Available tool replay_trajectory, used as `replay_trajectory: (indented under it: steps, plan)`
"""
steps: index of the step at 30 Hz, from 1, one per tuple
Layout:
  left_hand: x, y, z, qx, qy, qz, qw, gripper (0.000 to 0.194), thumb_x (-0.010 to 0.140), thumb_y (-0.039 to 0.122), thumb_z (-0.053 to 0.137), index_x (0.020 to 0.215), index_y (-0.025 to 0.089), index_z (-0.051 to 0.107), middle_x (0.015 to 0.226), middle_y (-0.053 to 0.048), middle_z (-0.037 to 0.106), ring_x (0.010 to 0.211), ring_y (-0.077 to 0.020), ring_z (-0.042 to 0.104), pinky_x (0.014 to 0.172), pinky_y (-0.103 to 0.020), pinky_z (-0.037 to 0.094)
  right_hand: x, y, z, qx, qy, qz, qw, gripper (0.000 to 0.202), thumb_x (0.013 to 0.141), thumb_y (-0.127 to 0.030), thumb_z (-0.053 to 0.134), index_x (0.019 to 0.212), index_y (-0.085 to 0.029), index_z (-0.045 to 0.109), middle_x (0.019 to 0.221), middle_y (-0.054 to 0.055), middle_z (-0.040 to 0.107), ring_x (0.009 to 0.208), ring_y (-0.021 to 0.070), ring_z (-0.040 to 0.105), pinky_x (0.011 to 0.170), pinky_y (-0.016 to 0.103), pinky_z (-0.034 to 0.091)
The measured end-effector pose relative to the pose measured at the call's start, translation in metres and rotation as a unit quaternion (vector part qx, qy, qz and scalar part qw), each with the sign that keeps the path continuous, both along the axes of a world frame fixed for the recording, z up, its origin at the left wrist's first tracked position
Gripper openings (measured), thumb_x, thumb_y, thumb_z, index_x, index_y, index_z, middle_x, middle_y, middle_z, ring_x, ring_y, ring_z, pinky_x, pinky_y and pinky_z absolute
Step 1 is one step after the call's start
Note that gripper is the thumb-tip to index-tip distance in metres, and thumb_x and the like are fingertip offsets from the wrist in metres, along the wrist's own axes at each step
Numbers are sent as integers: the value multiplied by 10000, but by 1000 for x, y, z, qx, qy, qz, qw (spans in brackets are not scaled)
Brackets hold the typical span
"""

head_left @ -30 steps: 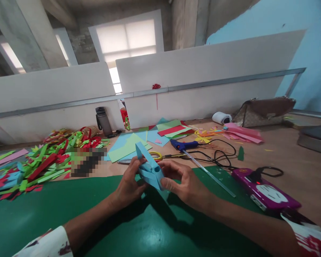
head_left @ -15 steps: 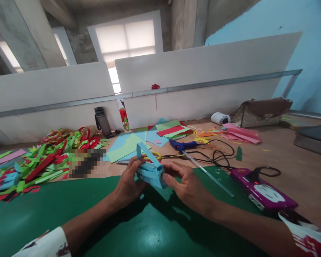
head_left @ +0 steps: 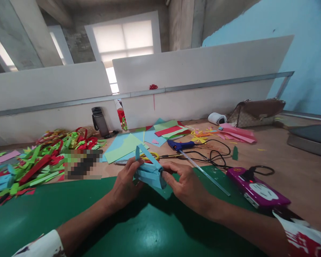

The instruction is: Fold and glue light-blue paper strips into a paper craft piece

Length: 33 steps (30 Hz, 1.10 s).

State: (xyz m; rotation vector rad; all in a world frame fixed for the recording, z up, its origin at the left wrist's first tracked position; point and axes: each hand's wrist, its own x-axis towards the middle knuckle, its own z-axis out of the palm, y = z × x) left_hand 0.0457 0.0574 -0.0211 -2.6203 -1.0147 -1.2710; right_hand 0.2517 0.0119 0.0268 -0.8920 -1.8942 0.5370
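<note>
A small blue paper basket (head_left: 150,177) with a strip handle arching over it is held above the green mat (head_left: 147,232). My left hand (head_left: 127,185) is closed around its left end, thumb below and fingers on top. At the right end, my right hand (head_left: 182,182) pinches the spot where the handle strip meets the side. Just behind the basket lie yellow-handled scissors (head_left: 156,156), partly hidden by it. A blue glue gun (head_left: 180,145) with a clear glue stick (head_left: 205,174) rests beyond my right hand.
Cut red and green paper strips (head_left: 40,160) are heaped at left. Coloured paper sheets (head_left: 125,146) lie behind my hands. A grey bottle (head_left: 100,123) stands at the back. To the right are a purple power strip (head_left: 273,205), black cable (head_left: 215,157) and a brown handbag (head_left: 259,112).
Both hands keep hold of the basket, which has tilted slightly. My right fingers have shifted a little at the handle joint. The whole view has moved slightly.
</note>
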Motion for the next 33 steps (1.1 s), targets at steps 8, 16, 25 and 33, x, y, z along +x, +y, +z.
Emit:
replay_trajectory:
  steps: [8,16,25,33]
  plan:
    - [1,2,-5,-16,-17,-1,1000,490,740,113,561,1188,206,385,1125,-111,529,1047,-227,545,853,-361,495,1,1,-5,6,6,-42,999,250,800,-139,531,1043,-198,545,844,14,633,781,146,600,716,274,494]
    - [4,0,-2,-12,-21,-11,1000,492,735,115,565,1190,208,402,1089,-98,538,1009,-216,555,827,-337,493,1,-1,-6,50,-4,-12,999,360,780,-133,573,1120,-225,498,927,11,627,809,128,592,755,272,489]
    - [3,2,-5,-14,-25,-12,1000,484,732,96,564,1180,192,409,1115,-105,526,1027,-210,545,849,-340,483,1,-1,-3,40,-10,-23,999,288,778,-106,555,1050,-201,548,901,6,632,790,126,587,742,267,478]
    - [3,2,-6,-30,-17,-31,999,513,701,59,575,1168,199,414,1112,-90,534,1057,-208,516,878,-352,465,3,2,-5,60,-15,-26,998,147,775,-104,565,893,-191,555,865,23,605,812,148,577,741,290,471]
